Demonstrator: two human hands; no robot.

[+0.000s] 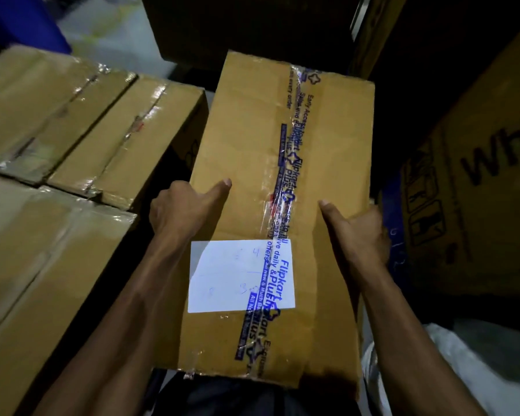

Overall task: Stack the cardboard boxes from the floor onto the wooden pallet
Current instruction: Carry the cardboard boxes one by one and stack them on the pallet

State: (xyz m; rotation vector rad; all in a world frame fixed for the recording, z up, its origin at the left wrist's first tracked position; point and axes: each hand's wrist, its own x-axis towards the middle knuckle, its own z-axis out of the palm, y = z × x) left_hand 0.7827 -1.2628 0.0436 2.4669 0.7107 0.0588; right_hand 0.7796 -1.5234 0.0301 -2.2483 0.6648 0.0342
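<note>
I hold a long brown cardboard box (pixel 252 145) in front of me, its top sealed with blue-printed clear tape and bearing a white label (pixel 222 277). My left hand (pixel 180 208) grips its left edge, thumb lying on the top, fingers hidden down the side. On the right edge my right hand (pixel 360 232) grips the same way, thumb on top. To the left lie taped cardboard boxes (pixel 81 115) packed side by side, with another large one (pixel 36 265) nearer me. The wooden pallet is not visible.
A big printed carton (pixel 478 190) stands close on the right. Dark cartons (pixel 246 22) rise behind the held box. Pale floor (pixel 108 28) and something blue (pixel 21 22) show at the top left. A white bag (pixel 475 367) lies at the lower right.
</note>
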